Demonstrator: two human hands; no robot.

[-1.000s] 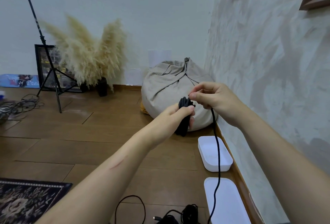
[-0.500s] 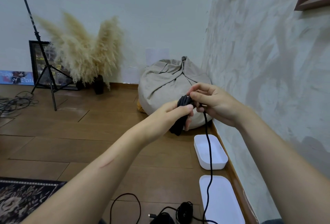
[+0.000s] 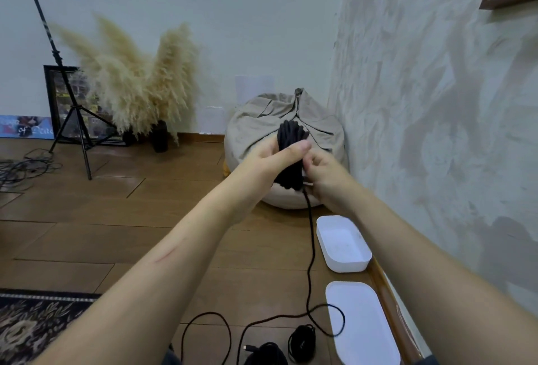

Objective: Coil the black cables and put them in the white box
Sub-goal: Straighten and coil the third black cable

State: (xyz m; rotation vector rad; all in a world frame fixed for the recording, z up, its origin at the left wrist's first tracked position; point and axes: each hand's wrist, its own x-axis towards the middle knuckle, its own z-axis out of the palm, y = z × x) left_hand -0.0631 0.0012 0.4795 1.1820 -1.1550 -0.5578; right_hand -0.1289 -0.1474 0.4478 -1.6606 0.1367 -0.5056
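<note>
1 thick bundle of coiled black cable (image 3: 289,137) is standing upright in the left hand (image 3: 270,161), whose fingers and thumb are wrapping tightly around its middle, in the air in front of a slumped beige fabric beanbag (image 3: 256,123). The right hand (image 3: 326,178) is working at the bundle's lower end, fingers curled and apparently pinching the strand where it is leaving the coil; the fingertips themselves are partly hiding behind the bundle. From there a loose black tail (image 3: 311,248) is hanging down to the brown wooden floor (image 3: 116,219) and looping across the corner of a flat white plastic lid (image 3: 361,332). The open white plastic box (image 3: 349,266) is sitting by the wall, just beyond the lid, with nothing lying inside. At least 2 more dark cable coils (image 3: 301,341) are waiting at the near edge. By my reading, the coiling of this cable is nearing its end, while all the boxing is remaining.
</note>
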